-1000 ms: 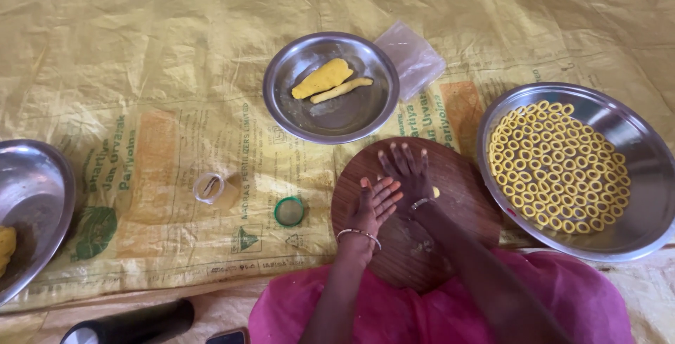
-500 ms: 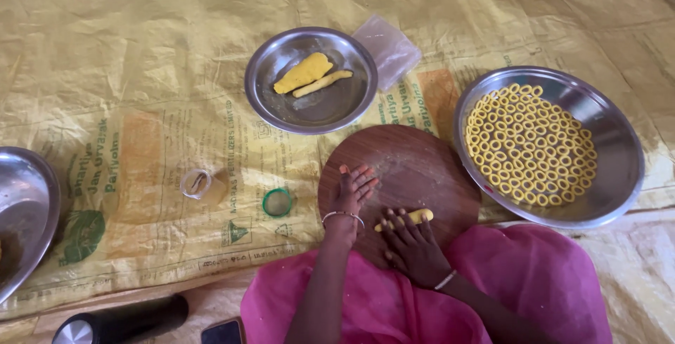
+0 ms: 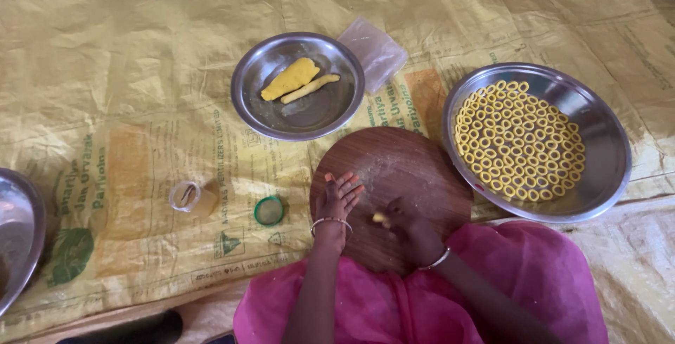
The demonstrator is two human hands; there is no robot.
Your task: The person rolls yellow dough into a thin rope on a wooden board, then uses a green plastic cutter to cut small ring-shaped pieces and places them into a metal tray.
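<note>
1. The small yellow piece of dough lies on the round dark-brown wooden board, at its near edge, close to the person's lap.
2. The right hand is curled over the dough, fingertips pinching or pressing it; most of the piece is hidden, so its long axis cannot be told.
3. The left hand rests flat and open on the board's left part, fingers spread, holding nothing; it lies just left of the dough, not touching it.
4. The right hand is thus the one on the dough, the left just beside it.
5. The large steel tray of yellow dough rings sits to the right of the board, on the right hand's side.
6. The small steel plate with two yellow dough lumps sits beyond the board, to the left.
7. Everything rests on a yellow woven sack sheet.
</note>
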